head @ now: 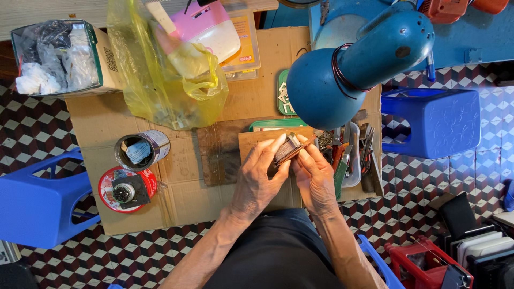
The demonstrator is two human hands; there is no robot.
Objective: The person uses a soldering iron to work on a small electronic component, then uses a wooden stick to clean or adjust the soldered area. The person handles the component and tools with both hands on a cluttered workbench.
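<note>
Both hands hold one small block of stacked metal plates with a brown edge (289, 149) over a wooden board (251, 140). My left hand (258, 179) wraps it from the left, fingers pointing up along its side. My right hand (315, 179) grips it from the right, thumb against the brown edge. The block is tilted, and part of it is hidden by the fingers.
A blue desk lamp (350, 67) hangs over the cardboard mat (176, 200). A tray of hand tools (356, 155) lies right of the hands. A tin can (142, 150), a red lid with a small part (127, 190), a yellow plastic bag (166, 75), blue stools (439, 120) surround.
</note>
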